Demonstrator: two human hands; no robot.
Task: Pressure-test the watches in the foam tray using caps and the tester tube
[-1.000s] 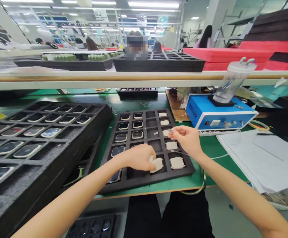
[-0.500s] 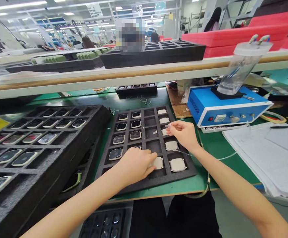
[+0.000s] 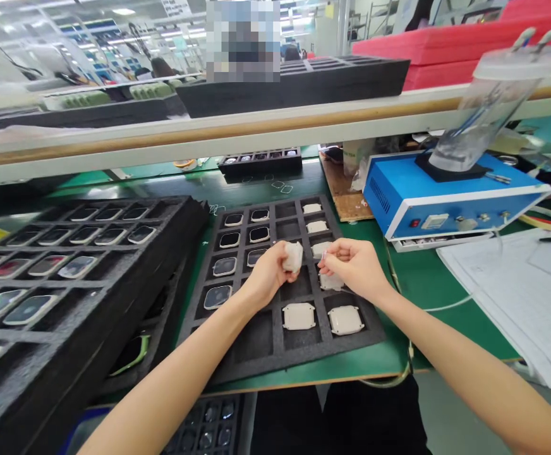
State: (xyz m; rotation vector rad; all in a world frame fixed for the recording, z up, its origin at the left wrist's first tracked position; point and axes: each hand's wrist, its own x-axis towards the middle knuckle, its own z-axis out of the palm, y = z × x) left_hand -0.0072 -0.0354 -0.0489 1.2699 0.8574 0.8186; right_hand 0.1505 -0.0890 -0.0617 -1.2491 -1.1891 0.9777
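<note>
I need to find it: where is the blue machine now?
The blue machine stands on the green table, right of the black foam tray, under the shelf.

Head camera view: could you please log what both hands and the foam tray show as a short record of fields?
left hand: raised over the tray, holding a small white square casing
right hand: fingers pinched shut close to that casing; what it grips is too small to tell
black foam compartment tray: white casings in right columns, dark-faced pieces at left
blue metal box machine: right of tray
</note>
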